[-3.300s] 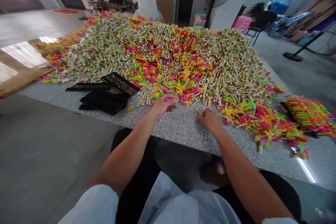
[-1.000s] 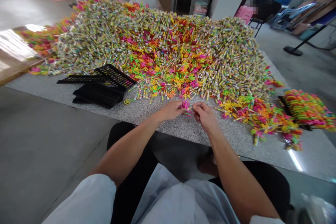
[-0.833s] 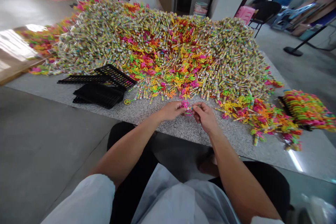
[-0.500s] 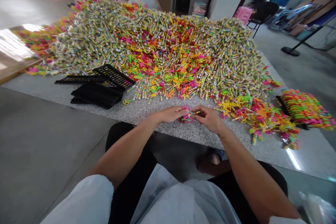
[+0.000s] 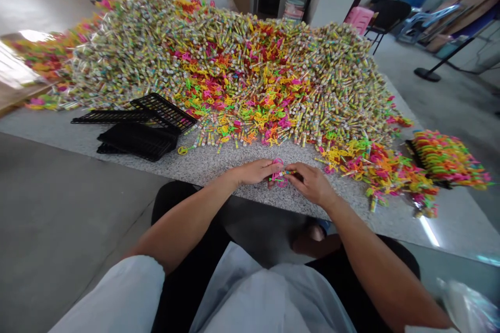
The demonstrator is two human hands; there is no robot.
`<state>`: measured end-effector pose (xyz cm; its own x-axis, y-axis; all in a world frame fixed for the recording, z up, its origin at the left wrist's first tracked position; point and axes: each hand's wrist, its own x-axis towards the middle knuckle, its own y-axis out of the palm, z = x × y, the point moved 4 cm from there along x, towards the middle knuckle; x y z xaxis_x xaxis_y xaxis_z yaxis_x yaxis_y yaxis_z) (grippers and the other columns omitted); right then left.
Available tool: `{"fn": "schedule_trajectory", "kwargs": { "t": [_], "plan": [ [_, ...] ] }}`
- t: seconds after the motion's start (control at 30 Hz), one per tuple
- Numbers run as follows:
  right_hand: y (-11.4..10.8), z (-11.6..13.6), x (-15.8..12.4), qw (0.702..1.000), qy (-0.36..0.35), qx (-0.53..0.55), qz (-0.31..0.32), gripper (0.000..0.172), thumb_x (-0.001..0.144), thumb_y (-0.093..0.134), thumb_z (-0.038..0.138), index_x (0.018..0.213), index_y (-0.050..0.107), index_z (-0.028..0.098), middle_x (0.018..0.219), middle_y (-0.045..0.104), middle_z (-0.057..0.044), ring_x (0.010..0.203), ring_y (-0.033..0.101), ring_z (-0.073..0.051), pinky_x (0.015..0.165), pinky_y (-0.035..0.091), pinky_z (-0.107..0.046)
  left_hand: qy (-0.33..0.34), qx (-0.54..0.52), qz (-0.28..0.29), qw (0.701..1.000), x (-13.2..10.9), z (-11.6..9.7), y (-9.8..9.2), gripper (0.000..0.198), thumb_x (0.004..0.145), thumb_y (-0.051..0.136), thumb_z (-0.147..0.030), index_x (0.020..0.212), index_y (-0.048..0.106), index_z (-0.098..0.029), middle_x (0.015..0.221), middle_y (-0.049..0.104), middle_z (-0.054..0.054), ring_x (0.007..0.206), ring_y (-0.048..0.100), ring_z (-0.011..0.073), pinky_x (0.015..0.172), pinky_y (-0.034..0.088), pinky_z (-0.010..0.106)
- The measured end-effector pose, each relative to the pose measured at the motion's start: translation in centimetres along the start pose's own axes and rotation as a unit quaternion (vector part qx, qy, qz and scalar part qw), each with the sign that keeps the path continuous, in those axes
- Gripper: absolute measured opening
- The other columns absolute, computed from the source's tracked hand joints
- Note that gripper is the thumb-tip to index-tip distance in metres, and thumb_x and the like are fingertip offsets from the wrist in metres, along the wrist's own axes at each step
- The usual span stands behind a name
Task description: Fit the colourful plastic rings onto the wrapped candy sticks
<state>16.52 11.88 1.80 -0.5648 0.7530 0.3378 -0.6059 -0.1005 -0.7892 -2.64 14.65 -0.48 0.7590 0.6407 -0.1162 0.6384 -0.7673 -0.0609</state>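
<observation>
Pink ring [image 5: 278, 179] and tube [image 5: 288, 172] held over speckled stone table [image 5: 219, 160], grey floor [image 5: 58, 208] around.

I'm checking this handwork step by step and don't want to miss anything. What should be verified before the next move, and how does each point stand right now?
1. Grip of left hand on pink ring piece: ok.
2. Pinch of right hand on small tube, held at the ring: ok.
3. Tube and ring fully joined: cannot tell, too small.
4. The heap of loose tubes lies just ahead of both hands: ok.
5. The black trays lie to the left, apart from the hands: ok.
</observation>
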Motion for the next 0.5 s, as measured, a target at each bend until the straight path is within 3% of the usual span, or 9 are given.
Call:
{"fn": "schedule_trajectory", "kwargs": {
  "t": [0.3, 0.4, 0.5],
  "plan": [
    [0.2, 0.9, -0.6, 0.994, -0.041, -0.092, -0.043, 0.024, 0.103, 0.056, 0.032, 0.124, 0.060, 0.021, 0.111, 0.070, -0.011, 0.102, 0.069, -0.024, 0.087, 0.057, -0.036, -0.028, -0.064, 0.035, 0.997, -0.2, -0.4, 0.7, 0.054, 0.096, 0.050, -0.066, 0.083, 0.063, -0.016, 0.068, 0.063, 0.003, 0.067, 0.062, 0.0155, 0.073, 0.051, 0.030],
    [0.2, 0.3, -0.7, 0.995, -0.010, -0.090, -0.036, 0.025, 0.103, 0.055, 0.035, 0.123, 0.062, 0.021, 0.110, 0.072, -0.010, 0.098, 0.071, -0.023, 0.087, 0.056, -0.036, -0.030, -0.040, -0.018, 0.999, 0.4, 0.2, 0.9, 0.056, 0.098, 0.042, -0.068, 0.084, 0.061, -0.017, 0.067, 0.063, 0.003, 0.066, 0.063, 0.0160, 0.070, 0.049, 0.029],
    [-0.4, -1.7, -1.2, 0.995, 0.065, -0.069, -0.016, 0.025, 0.102, 0.055, 0.040, 0.118, 0.066, 0.023, 0.104, 0.075, -0.008, 0.093, 0.072, -0.023, 0.087, 0.056, -0.037, -0.025, 0.079, -0.107, 0.991, 0.9, 0.8, -0.7, 0.052, 0.100, 0.038, -0.065, 0.085, 0.058, -0.019, 0.068, 0.064, 0.002, 0.065, 0.062, 0.0158, 0.067, 0.047, 0.028]
  ]
}}
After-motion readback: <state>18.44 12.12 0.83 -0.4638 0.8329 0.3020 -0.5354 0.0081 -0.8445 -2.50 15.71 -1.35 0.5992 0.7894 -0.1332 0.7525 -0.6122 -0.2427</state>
